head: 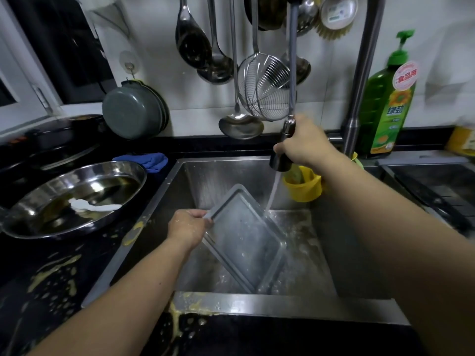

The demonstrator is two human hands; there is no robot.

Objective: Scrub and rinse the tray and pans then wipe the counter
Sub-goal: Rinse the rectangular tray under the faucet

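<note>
Landmark: the sink [365, 255], set in a black worktop [51, 283].

- Steel pan [74, 199]: on the worktop left of the sink, holding oily liquid and a white utensil.
- Yellow residue [51, 272]: spattered over the worktop left of the sink and along its front rim.
- Grey pans [133, 113]: hung on the wall behind and left of the sink.
- Blue cloth [146, 160]: on the worktop at the sink's back-left corner.
- Left hand [187, 227]: inside the sink, fingers curled around the near-left corner of the tray.
- Tray [244, 237]: grey, rectangular, inside the sink, tilted, its lower corner near the sink floor; wet.
- Ladles and a wire skimmer [264, 86]: hung on the wall behind the sink.
- Water stream [272, 191]: fell from the sprayer onto the tray's upper right edge.
- Right hand [303, 145]: above the sink's back, fingers wrapped around the pull-out sprayer [282, 152].
- Yellow holder [305, 186]: on the sink's back-right wall.
- Faucet [359, 80]: upright behind the sink's right side.
- Green soap bottle [385, 98]: on the worktop behind and right of the sink.
</note>
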